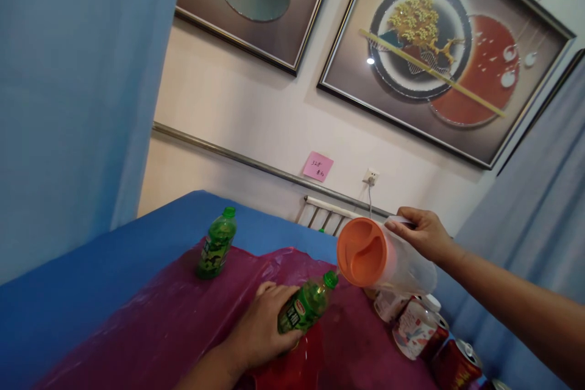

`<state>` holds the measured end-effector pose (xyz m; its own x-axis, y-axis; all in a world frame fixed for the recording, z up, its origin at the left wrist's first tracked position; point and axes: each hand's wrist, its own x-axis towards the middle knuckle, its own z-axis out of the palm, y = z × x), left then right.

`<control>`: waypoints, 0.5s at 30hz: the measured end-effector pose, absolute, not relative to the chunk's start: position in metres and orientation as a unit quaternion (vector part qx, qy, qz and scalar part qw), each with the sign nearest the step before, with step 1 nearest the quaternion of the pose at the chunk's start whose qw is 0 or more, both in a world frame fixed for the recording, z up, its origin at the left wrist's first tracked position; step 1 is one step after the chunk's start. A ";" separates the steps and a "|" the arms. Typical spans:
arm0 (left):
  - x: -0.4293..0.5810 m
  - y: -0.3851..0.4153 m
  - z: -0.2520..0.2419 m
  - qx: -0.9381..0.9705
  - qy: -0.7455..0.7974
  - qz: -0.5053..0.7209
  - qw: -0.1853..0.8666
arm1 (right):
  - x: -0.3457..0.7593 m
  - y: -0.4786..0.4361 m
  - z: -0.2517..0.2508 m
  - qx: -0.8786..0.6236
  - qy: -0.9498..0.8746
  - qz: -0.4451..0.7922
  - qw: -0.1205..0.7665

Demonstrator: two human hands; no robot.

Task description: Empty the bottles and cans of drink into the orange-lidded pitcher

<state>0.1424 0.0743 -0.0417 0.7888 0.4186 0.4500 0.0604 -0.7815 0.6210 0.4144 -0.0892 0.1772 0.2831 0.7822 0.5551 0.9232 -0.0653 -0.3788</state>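
My left hand is wrapped round a green plastic bottle, which leans to the right. In my right hand is the handle of a clear pitcher, tipped onto its side. Its orange lid faces left, with its edge close to the bottle's mouth. Whether water runs between them is hard to make out. Below the held bottle lies a shiny red thing, partly hidden by my left hand. Another green bottle stands upright farther left.
Purple plastic sheeting covers part of the blue table. At right stand a labelled jar and several dark red cans. Behind are a metal rail, a wall socket with a cord, and blue curtains.
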 end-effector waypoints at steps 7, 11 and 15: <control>0.143 0.073 -0.039 0.895 0.134 0.291 0.312 | 0.411 -0.090 0.178 -0.718 -0.594 -0.106 0.347; 0.143 0.074 -0.040 0.895 0.132 0.290 0.311 | 0.412 -0.091 0.178 -0.720 -0.593 -0.110 0.343; 0.143 0.074 -0.042 0.896 0.133 0.289 0.310 | 0.413 -0.091 0.177 -0.724 -0.589 -0.110 0.341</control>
